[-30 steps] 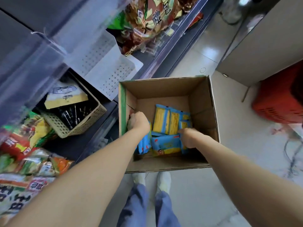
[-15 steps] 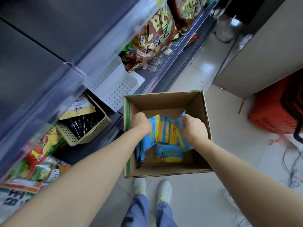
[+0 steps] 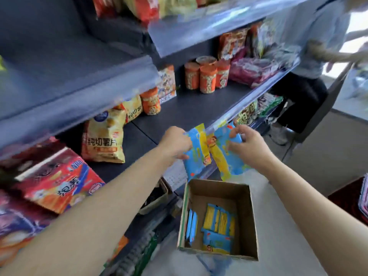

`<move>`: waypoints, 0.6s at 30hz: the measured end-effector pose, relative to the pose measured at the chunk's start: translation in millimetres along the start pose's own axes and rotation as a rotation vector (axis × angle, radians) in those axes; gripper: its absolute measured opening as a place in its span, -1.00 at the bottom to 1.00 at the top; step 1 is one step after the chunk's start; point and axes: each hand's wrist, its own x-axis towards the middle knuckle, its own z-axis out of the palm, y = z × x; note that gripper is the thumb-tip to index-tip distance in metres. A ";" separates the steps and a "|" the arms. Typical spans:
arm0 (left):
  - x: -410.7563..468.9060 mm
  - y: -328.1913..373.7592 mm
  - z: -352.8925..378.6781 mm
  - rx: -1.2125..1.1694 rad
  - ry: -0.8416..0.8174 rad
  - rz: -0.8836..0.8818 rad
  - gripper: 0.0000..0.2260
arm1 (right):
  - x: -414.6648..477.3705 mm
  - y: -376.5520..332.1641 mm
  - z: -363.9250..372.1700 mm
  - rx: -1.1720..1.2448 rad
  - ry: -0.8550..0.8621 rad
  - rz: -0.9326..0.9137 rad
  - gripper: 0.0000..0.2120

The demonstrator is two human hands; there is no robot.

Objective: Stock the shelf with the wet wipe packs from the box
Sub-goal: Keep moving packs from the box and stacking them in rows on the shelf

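Fingers (image 3: 182, 156) of left hand (image 3: 175, 143) curled around one blue-and-yellow wet wipe pack (image 3: 196, 151), gripping its left edge. Fingers (image 3: 234, 131) of right hand (image 3: 249, 145) pinching second wet wipe pack (image 3: 226, 154) along its upper right part. Both packs held upright and just beside each other, above cardboard box (image 3: 247, 222), level with front edge of dark shelf (image 3: 191, 110). More wet wipe packs (image 3: 218, 220) lying inside box on floor (image 3: 288, 226), some flat, a few standing against left wall. On shelf: orange canisters (image 3: 207, 77) at back, yellow chip bag (image 3: 103, 136) leaning to left, red snack carton (image 3: 57, 180) nearer camera. Bare shelf surface between chip bag and canisters. Another person (image 3: 310, 56) standing at far right, blurred.
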 end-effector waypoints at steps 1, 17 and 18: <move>-11.8 9.7 -17.8 -0.041 0.047 0.042 -0.76 | -2.4 -22.7 -5.3 -0.001 0.002 -0.059 -0.79; -234.4 -9.0 -316.8 -0.205 0.852 0.427 -0.80 | -106.5 -342.6 92.1 0.207 -0.228 -0.791 -0.70; -251.1 -19.3 -337.4 -0.160 0.905 0.429 -0.82 | -116.3 -359.7 108.9 0.208 -0.258 -0.830 -0.69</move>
